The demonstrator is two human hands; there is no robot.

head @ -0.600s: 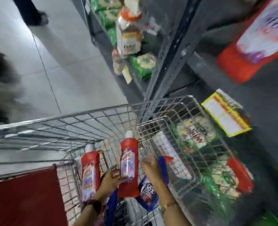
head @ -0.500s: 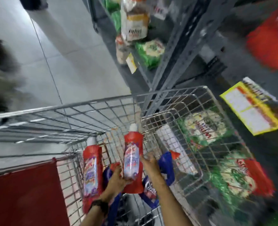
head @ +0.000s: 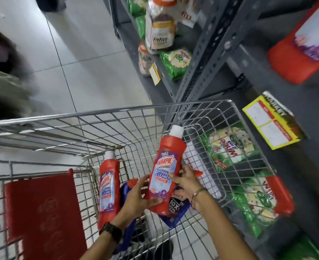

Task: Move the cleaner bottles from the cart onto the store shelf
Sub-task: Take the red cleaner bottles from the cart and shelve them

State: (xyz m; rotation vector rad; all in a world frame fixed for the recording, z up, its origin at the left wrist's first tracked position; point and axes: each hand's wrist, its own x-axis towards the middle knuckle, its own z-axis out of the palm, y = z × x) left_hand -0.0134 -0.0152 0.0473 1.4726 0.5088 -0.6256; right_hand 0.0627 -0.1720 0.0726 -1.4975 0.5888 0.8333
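A red Harpic cleaner bottle [head: 166,166] with a white cap is held above the wire cart [head: 117,111], tilted with its cap toward the shelf. My left hand [head: 136,197] grips its lower left side and base. My right hand [head: 184,179] holds its right side. A second red Harpic bottle [head: 109,186] stands upright in the cart at the left. Blue cleaner bottles [head: 175,209] lie under my hands in the cart. The grey metal store shelf [head: 267,76] stands to the right, with another red bottle [head: 303,51] lying on it.
A red child-seat flap [head: 40,209] sits at the cart's near left. Green packets [head: 229,145] lie on the low shelf behind the cart's right side. A yellow price tag [head: 271,121] hangs off the shelf edge. Jars and green bags [head: 160,29] fill the further shelf. A person stands at the left.
The held bottle has been lifted higher and tilted to the right toward the shelf. My right hand has shifted from the blue bottle onto the red one.
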